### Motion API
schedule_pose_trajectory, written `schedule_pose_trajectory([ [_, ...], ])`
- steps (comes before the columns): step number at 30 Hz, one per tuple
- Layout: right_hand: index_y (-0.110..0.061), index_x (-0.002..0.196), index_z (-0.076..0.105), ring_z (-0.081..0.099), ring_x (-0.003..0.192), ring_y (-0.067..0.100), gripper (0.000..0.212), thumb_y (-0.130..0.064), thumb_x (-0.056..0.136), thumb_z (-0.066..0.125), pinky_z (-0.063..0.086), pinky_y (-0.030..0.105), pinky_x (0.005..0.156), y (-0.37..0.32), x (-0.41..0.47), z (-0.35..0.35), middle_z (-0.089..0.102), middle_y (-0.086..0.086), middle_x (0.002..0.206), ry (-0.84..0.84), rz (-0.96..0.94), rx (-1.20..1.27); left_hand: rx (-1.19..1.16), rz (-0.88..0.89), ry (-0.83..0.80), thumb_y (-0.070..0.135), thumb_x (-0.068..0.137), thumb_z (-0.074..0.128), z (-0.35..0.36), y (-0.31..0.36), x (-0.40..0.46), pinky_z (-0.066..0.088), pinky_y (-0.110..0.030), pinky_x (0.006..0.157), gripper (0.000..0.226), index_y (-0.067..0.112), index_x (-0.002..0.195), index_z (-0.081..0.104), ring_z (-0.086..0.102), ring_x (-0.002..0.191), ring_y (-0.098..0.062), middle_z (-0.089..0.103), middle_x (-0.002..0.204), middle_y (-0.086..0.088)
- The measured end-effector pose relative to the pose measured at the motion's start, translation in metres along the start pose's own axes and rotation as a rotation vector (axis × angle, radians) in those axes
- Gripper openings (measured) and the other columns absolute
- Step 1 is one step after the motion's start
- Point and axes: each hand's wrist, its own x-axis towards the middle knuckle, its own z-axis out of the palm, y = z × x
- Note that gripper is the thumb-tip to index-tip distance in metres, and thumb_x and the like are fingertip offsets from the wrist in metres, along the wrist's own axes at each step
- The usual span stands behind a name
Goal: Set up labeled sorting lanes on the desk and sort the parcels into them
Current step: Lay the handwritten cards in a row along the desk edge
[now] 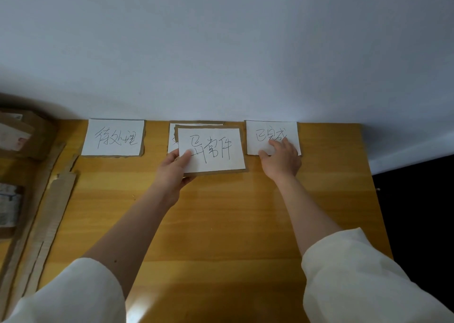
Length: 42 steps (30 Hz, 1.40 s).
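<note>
Handwritten label cards on cardboard backing line the far edge of the wooden desk (221,224). The left card (113,137) lies flat by the wall. My left hand (175,172) pinches the lower left corner of the middle card (211,149), thumb on top; this card overlaps another card (172,138) lying beneath it, mostly hidden. My right hand (281,159) rests with spread fingers on the lower part of the right card (271,137), which lies flat by the wall.
Cardboard parcels (22,136) are stacked at the far left, one with a printed label (8,207) nearer me. Long cardboard strips (52,214) lie along the desk's left side. The desk ends at right (373,187) over a dark floor. A white wall stands behind.
</note>
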Motion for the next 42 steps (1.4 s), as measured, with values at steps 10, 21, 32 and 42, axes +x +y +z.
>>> schedule_pose_trajectory([
  [10,-0.015,0.134,0.053,0.046,0.13,0.019,0.047,-0.044,0.097,0.049,0.041,0.032,0.104,-0.012,-0.033,-0.005,0.053,0.002,0.14,0.158,-0.035,0.595,0.018,-0.026,-0.056,0.02,0.096,0.056,0.011,0.002,-0.003,0.051,-0.026,0.072,0.03,0.017,0.125,0.058,0.058,0.09,-0.013,0.063,0.105,0.001],
  [21,-0.007,0.11,0.063,0.069,0.096,0.023,0.028,-0.015,0.085,0.072,0.059,0.037,0.083,-0.006,-0.079,-0.014,0.07,0.01,0.109,-0.259,0.33,1.454,0.052,-0.045,-0.188,0.019,0.095,0.055,0.051,-0.006,-0.013,0.051,-0.028,0.072,0.018,0.022,0.112,0.061,0.058,0.088,-0.013,0.063,0.1,0.001],
  [32,-0.012,0.102,0.056,0.07,0.091,0.019,0.019,-0.017,0.088,0.067,0.061,0.027,0.071,0.083,-0.038,-0.072,0.066,0.009,0.11,0.325,0.607,1.484,0.429,0.139,-0.233,0.014,0.095,0.055,0.098,-0.021,-0.021,0.045,-0.03,0.09,0.037,0.023,0.13,0.056,0.055,0.116,-0.016,0.058,0.131,0.002],
  [42,-0.012,0.141,0.037,0.062,0.11,0.025,0.059,-0.019,0.091,0.066,0.058,0.026,0.075,0.13,0.012,-0.084,0.05,0.012,0.138,0.42,0.64,1.195,1.126,0.511,-0.217,0.024,0.096,0.053,0.139,-0.034,0.002,0.027,-0.045,0.116,0.051,0.031,0.144,0.039,0.023,0.145,-0.022,0.024,0.158,0.002],
])
